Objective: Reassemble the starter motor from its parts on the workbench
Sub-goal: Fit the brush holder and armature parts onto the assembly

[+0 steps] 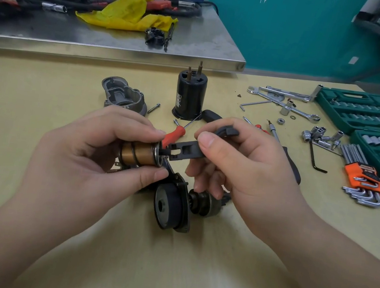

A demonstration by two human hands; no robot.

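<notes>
My left hand [100,146] grips a copper-coloured solenoid coil [140,152] above the bench. My right hand [235,162] pinches a black plastic fork lever [186,152], whose slotted end meets the pin at the coil's right face. Below my hands lies a black round gear housing [170,208] with the pinion drive [202,203] beside it. A black cylindrical motor body [190,97] with two studs stands upright behind. The grey aluminium nose housing [124,94] lies to its left.
A red-handled screwdriver [175,133] and loose bolts [153,108] lie behind my hands. Wrenches [285,101], sockets [319,136], hex keys [362,178] and green socket cases [368,115] fill the right side. A steel table [125,42] with a yellow rag stands behind.
</notes>
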